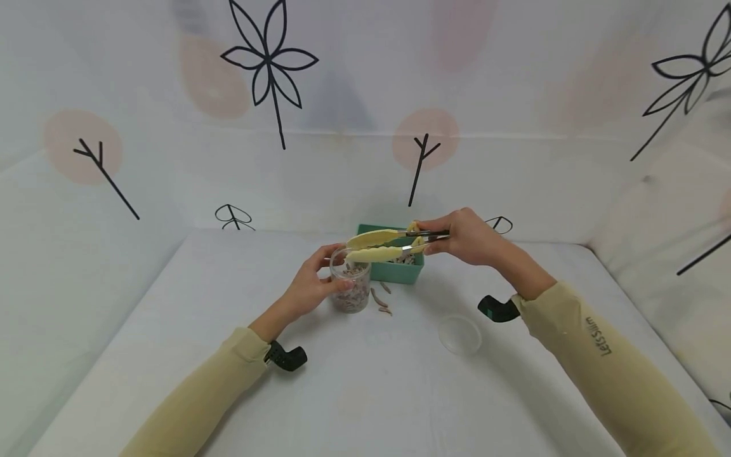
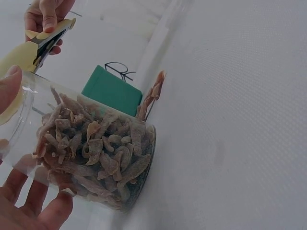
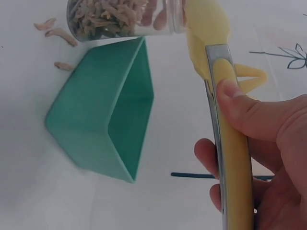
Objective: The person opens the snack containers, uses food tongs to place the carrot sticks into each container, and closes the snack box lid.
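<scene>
My left hand (image 1: 307, 289) holds a clear jar (image 1: 350, 301) round its side, fingers behind and thumb in front. Brown dried strips (image 2: 96, 148), perhaps dried meat or roots, fill much of the jar. In my right hand (image 1: 471, 236) is a pair of kitchen tongs (image 3: 235, 158) with yellow handles and yellow tips, gripped between thumb and fingers. The tong tips (image 1: 374, 255) lie over the jar's mouth. Whether they pinch a strip cannot be seen. Right behind the jar stands a green rectangular box (image 3: 88, 110), with some pieces visible inside in the head view.
Several loose strips (image 1: 378, 298) lie on the white table (image 1: 365, 393) beside the jar and in front of the box. A round clear lid (image 1: 459, 335) lies flat to the right. A patterned white cloth (image 1: 342, 171) hangs behind the table.
</scene>
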Tool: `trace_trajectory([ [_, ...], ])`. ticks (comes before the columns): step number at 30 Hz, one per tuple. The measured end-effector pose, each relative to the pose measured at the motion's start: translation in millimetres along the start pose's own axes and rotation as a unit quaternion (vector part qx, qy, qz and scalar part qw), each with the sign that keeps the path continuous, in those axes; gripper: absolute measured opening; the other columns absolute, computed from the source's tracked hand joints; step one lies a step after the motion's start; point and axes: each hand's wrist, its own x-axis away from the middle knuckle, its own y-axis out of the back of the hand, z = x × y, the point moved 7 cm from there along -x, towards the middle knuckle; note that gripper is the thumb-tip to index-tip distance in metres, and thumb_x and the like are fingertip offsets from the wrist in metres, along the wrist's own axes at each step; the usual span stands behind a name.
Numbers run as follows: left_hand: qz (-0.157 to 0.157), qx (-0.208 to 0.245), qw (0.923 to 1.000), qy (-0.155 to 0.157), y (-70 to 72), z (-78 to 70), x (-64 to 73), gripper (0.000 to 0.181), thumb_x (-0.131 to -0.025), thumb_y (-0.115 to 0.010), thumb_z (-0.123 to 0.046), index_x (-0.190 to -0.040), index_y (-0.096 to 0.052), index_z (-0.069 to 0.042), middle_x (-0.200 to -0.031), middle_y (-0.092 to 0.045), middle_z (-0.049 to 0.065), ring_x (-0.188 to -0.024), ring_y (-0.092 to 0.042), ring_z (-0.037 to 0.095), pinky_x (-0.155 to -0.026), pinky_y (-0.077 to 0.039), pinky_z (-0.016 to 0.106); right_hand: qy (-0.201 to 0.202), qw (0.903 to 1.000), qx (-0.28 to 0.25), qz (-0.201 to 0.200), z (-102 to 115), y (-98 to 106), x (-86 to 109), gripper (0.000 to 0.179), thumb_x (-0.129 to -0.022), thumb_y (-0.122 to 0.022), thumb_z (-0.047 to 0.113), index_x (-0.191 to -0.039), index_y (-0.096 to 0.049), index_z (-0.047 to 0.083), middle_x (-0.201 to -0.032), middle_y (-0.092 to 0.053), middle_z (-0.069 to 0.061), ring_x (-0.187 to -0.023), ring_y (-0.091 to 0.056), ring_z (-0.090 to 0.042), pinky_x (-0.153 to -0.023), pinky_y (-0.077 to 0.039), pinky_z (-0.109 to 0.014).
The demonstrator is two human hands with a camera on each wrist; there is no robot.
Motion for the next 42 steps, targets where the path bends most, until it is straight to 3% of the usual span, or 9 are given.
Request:
trace_trajectory([
  [9,0.003,-0.001,1.0,-0.007,-1.1,-1.6,0.4,0.071,-0.088,-0.077,-0.011,-0.149,-0.04,-0.013,-0.144,-0.049,0.014,-0.128,-0.046,0.033,-0.101,-0.048,0.048,-0.047,0.998,0.035,-0.024,-27.3,5.8,3.2,0.06,-0.091,-0.075,0.015,-0.144,-0.05,0.001,-0.131,-0.062,-0.02,-0.09,-0.06,-0.023,-0.075,-0.05,-0.038],
  [20,0.004,0.002,0.9999,-0.009,-1.7,-2.3,0.5,0.071,-0.088,-0.077,-0.011,-0.149,-0.041,-0.014,-0.143,-0.051,0.012,-0.127,-0.047,0.032,-0.099,-0.049,0.046,-0.12,0.9819,0.142,0.038,-55.8,-10.4,-4.6,0.073,-0.09,-0.076,0.026,-0.152,-0.042,0.01,-0.133,-0.06,-0.022,-0.099,-0.062,-0.028,-0.068,-0.05,-0.037],
  [24,0.004,0.004,0.9999,-0.009,-1.5,-1.9,-0.5,0.07,-0.089,-0.077,-0.011,-0.149,-0.041,-0.015,-0.142,-0.051,0.011,-0.127,-0.047,0.031,-0.099,-0.049,0.045,-0.108,0.9752,0.183,0.063,-54.2,-18.3,-13.3,0.075,-0.088,-0.078,0.026,-0.152,-0.042,0.011,-0.136,-0.058,-0.021,-0.112,-0.061,-0.037,-0.078,-0.054,-0.046],
  [31,0.002,0.003,0.9999,-0.011,0.2,-0.1,-1.0,0.07,-0.089,-0.077,-0.011,-0.149,-0.041,-0.013,-0.143,-0.051,0.012,-0.127,-0.047,0.032,-0.1,-0.049,0.046,-0.083,0.9681,0.212,0.104,-41.2,-33.3,-36.8,0.072,-0.089,-0.077,0.022,-0.152,-0.042,0.01,-0.142,-0.053,-0.019,-0.127,-0.05,-0.043,-0.098,-0.046,-0.057],
  [37,0.003,0.003,0.9999,-0.009,1.0,2.0,-0.1,0.07,-0.089,-0.077,-0.012,-0.149,-0.042,-0.015,-0.142,-0.051,0.01,-0.127,-0.047,0.031,-0.1,-0.048,0.047,-0.073,0.9666,0.203,0.139,-34.9,-48.0,-55.7,0.072,-0.092,-0.075,0.024,-0.153,-0.039,0.01,-0.144,-0.051,-0.021,-0.13,-0.045,-0.042,-0.102,-0.043,-0.056],
  [42,0.003,0.007,0.9998,-0.016,1.8,1.4,-0.8,0.07,-0.088,-0.078,-0.012,-0.149,-0.042,-0.015,-0.142,-0.05,0.011,-0.127,-0.046,0.033,-0.1,-0.049,0.048,-0.062,0.9742,0.181,0.12,-35.5,-49.2,-60.6,0.068,-0.09,-0.076,0.02,-0.149,-0.044,0.009,-0.135,-0.057,-0.021,-0.117,-0.053,-0.038,-0.094,-0.048,-0.051],
])
